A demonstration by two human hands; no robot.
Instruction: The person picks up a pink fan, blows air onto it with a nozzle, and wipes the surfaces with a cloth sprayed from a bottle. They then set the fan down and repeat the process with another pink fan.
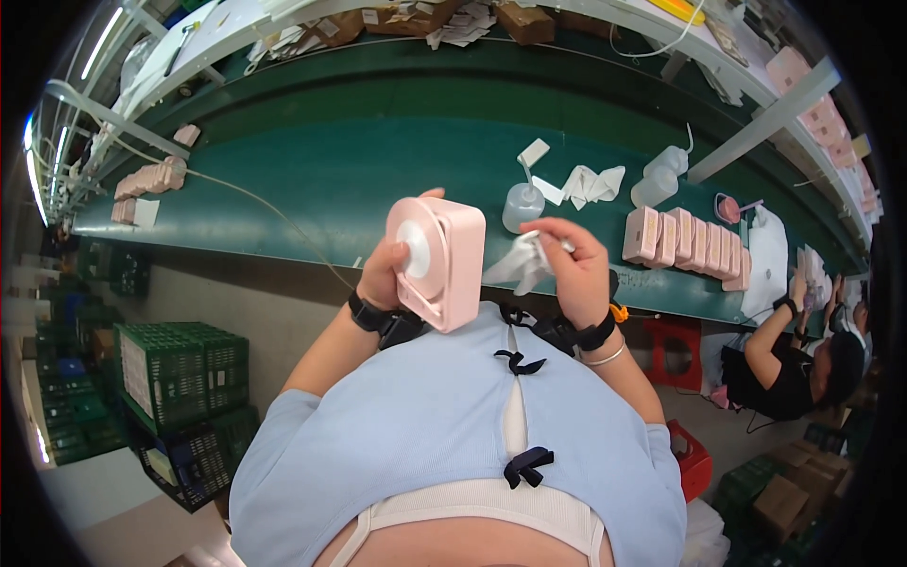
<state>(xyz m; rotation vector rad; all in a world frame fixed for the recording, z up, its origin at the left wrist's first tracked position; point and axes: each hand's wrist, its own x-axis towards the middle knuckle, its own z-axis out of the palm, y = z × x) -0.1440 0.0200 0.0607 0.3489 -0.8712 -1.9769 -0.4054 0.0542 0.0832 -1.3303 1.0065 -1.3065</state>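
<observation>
My left hand (pixel 383 272) grips a pink box-shaped device (pixel 460 269) with a round front and a white disc at its centre. The device is held up at the near edge of the green bench (pixel 312 180), tilted, its round side facing left. In my right hand (pixel 578 269) is a crumpled white cloth (pixel 525 264), pinched between thumb and fingers. The cloth hangs just right of the device, apart from it. Behind the right hand stands a translucent squeeze bottle (pixel 522 207) with a thin spout.
A row of pink devices (pixel 682 238) stands on the right. More pink pieces (pixel 151 180) are at the far left. Another white cloth (pixel 593 185) and bottles (pixel 656 183) lie beyond. Green crates (pixel 184 373) are stacked at lower left. A co-worker (pixel 789 364) sits at right.
</observation>
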